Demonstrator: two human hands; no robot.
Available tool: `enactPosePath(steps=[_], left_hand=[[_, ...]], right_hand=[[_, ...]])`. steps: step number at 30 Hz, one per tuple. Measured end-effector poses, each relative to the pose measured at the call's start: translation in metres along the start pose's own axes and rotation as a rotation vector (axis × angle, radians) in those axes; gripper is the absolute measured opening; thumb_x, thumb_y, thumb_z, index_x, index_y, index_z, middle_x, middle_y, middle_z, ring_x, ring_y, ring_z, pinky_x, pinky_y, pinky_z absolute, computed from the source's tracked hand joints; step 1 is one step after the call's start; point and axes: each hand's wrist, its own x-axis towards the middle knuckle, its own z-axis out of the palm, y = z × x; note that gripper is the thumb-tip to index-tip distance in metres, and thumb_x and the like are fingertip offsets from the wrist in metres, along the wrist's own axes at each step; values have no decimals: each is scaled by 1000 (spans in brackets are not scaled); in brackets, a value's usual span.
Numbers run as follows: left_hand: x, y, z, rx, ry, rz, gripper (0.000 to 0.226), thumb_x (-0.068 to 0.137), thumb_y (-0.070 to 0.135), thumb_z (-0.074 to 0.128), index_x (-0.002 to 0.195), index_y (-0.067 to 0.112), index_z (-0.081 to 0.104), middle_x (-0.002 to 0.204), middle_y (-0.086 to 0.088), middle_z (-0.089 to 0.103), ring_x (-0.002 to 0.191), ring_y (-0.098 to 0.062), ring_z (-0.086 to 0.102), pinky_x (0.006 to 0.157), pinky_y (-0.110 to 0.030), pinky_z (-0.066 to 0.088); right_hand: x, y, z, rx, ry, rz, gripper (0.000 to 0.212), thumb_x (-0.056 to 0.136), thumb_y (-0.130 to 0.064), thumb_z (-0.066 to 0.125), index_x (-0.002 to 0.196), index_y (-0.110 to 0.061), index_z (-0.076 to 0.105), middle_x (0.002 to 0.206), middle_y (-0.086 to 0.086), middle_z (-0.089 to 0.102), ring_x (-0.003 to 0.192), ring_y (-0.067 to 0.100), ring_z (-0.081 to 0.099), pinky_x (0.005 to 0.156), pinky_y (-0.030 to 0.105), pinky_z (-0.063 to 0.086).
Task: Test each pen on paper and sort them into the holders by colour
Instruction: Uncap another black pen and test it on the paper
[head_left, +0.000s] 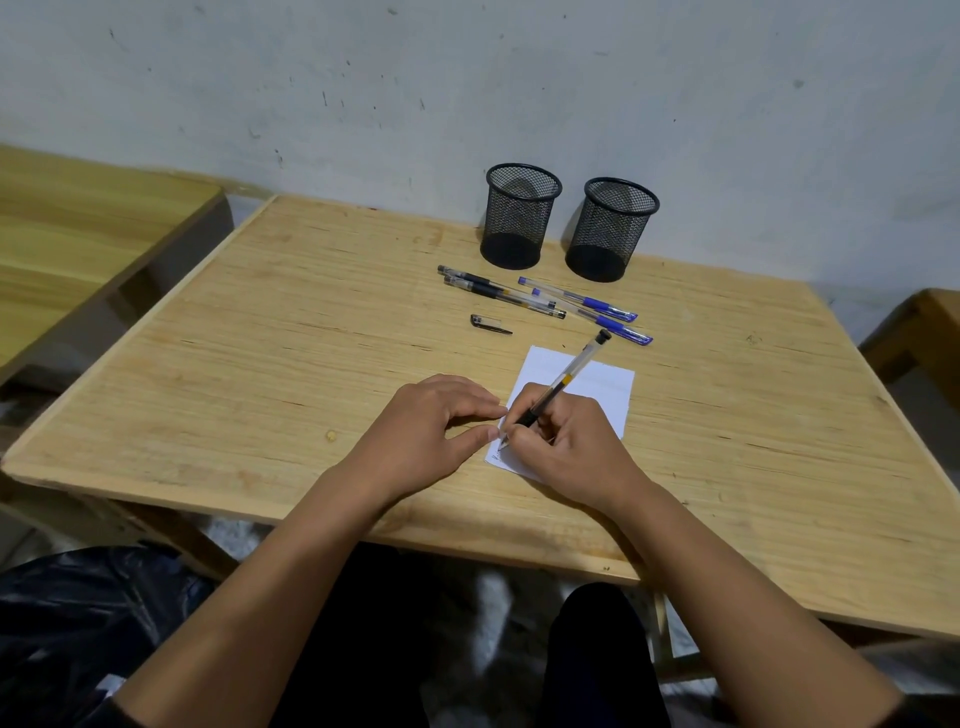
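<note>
Now the right hand (566, 447) fingers pinch a black pen (558, 389) on the paper (597, 379); left hand (426, 431) fingers press its edge.

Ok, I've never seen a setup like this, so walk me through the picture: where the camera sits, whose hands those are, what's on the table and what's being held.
There is no machine here. The one picture comes from a camera worn on a person's head, looking forward and down, so the two arms reaching in from the bottom are that person's own.

The right hand holds a black pen with its tip on a white sheet of paper, near a small scribble. The left hand rests on the wooden table with its fingertips at the paper's edge.

Further back lie two black pens and two blue pens, all capped. A loose black cap lies on its own, probably from the pen in use. At the wall stand two black mesh holders, both with nothing in them yet.
</note>
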Motion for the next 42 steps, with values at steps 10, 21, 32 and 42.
enactPosePath(steps=[10, 21, 32, 42], left_hand=[[0, -1, 0, 8, 0, -11, 24, 81, 27, 68, 105, 26, 69, 108, 10, 69, 108, -1, 52, 93, -14, 33], [0, 2, -1, 3, 3, -26, 23, 81, 27, 67, 104, 26, 69, 107, 10, 69, 108, 0, 51, 93, -15, 34], [18, 3, -5, -67, 26, -158, 19, 83, 24, 64, 101, 26, 70, 98, 17, 64, 92, 6, 53, 78, 7, 30], [94, -21, -2, 130, 110, -226, 31, 88, 25, 58, 118, 19, 60, 123, -1, 61, 118, -16, 48, 94, -16, 25]], right_hand=[[0, 1, 0, -18, 12, 9, 8, 80, -10, 57, 78, -6, 64, 64, 16, 58, 53, 5, 43, 51, 13, 34], [0, -2, 0, 33, 99, 49, 9, 80, -6, 54, 75, -5, 61, 62, 14, 56, 54, 7, 44, 53, 17, 36], [21, -8, -26, 430, 425, 283, 20, 87, -7, 54, 84, -18, 70, 58, -2, 57, 52, 9, 45, 48, 18, 37], [43, -11, -41, 584, 444, 365, 16, 91, -10, 52, 77, -15, 55, 57, 4, 54, 41, 4, 48, 41, 15, 37]])
